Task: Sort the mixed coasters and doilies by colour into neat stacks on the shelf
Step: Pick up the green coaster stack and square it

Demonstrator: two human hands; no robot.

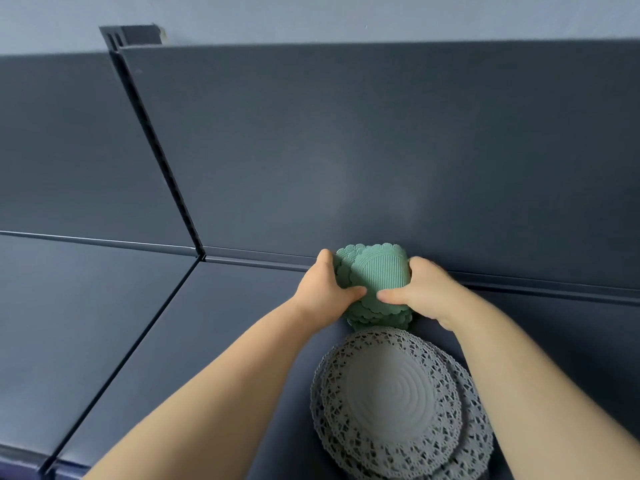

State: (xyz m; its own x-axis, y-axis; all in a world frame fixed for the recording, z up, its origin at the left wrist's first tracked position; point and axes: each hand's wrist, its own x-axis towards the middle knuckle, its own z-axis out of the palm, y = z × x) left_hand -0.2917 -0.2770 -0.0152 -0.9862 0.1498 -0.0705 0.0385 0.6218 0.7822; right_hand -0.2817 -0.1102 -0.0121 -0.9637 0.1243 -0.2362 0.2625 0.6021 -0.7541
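We see a dark blue shelf (214, 323) filling most of the view, its flat boards meeting a tall back panel (346, 150) of the same colour, with a slotted upright (156, 150) running down the panel to the left of the hands. A pale wall (311, 15) shows above the panel.

On the shelf board nearest us lies a stack of grey doilies (398, 400), round with lacy openwork rims and a ringed plain centre; the layers are slightly offset, so several rims show on the right side. It sits between the two bare forearms, just in front of the green pile.

Farther back, close to the foot of the back panel, is a smaller stack of green coasters (375, 275) with scalloped edges (the top one ribbed across its middle). The near edge of this pile almost meets the far rim of the grey doilies; we cannot tell whether they touch.

The left hand (323, 289) clasps the green stack from its left side and the right hand (419, 289) from its right, fingers wrapped round the outer edges and both thumbs pressed on the front of the pile, tips close together.
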